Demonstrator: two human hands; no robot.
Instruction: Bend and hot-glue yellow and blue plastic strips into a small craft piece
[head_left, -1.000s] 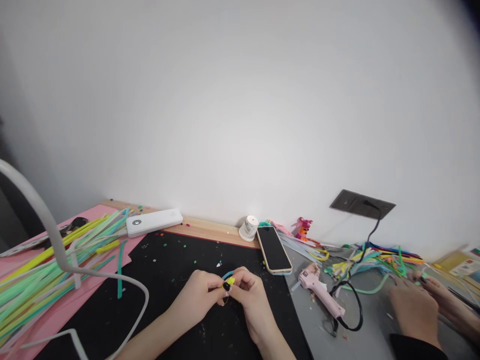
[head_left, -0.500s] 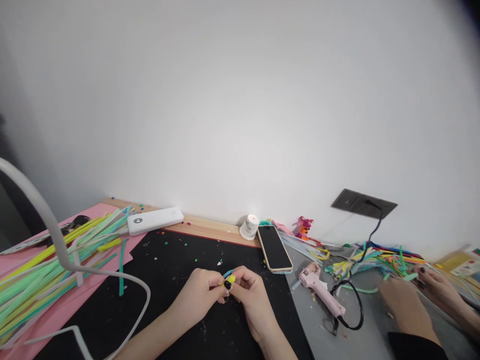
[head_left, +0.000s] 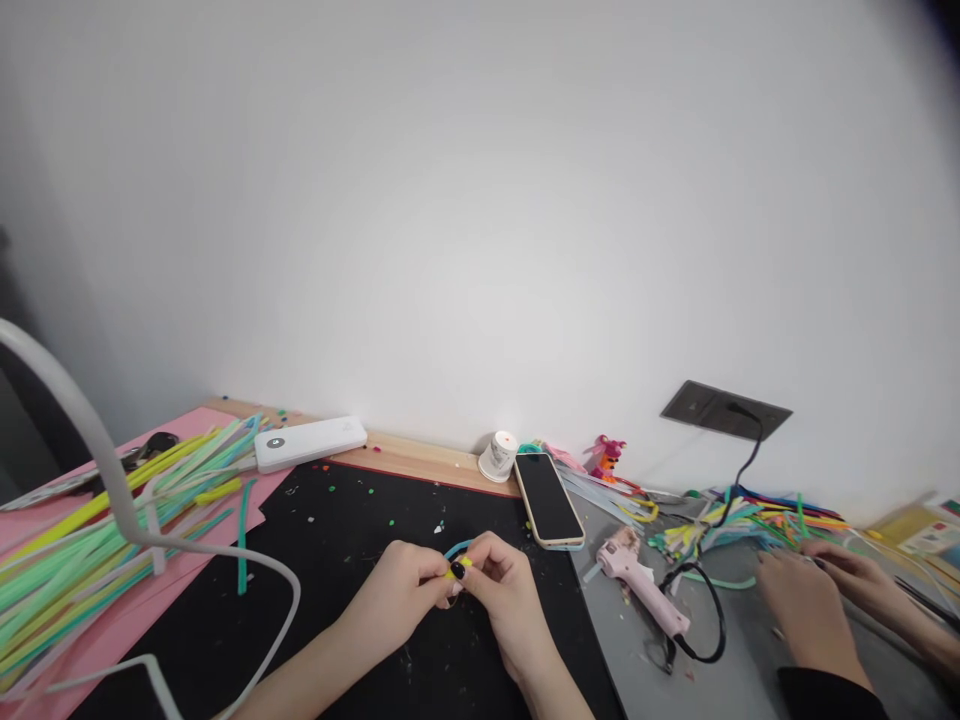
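My left hand (head_left: 397,595) and my right hand (head_left: 504,590) meet over the black mat (head_left: 337,560), fingertips pinched together. Between them they grip a small yellow piece (head_left: 459,567) joined to a thin blue pipe cleaner (head_left: 455,549) that arcs up behind my fingers. Both hands are closed on it. Most of the piece is hidden by my fingers.
Green and yellow pipe cleaners (head_left: 82,560) lie on pink paper at left, beside a white power bank (head_left: 310,443). A phone (head_left: 548,497), a small cup (head_left: 499,455) and a pink glue gun (head_left: 641,582) sit right of the mat. Another person's hands (head_left: 814,600) work at a colourful pile (head_left: 750,520).
My hands stay together on the yellow and blue piece, with only small finger shifts. The other person's hands at right have moved about in the colourful pile.
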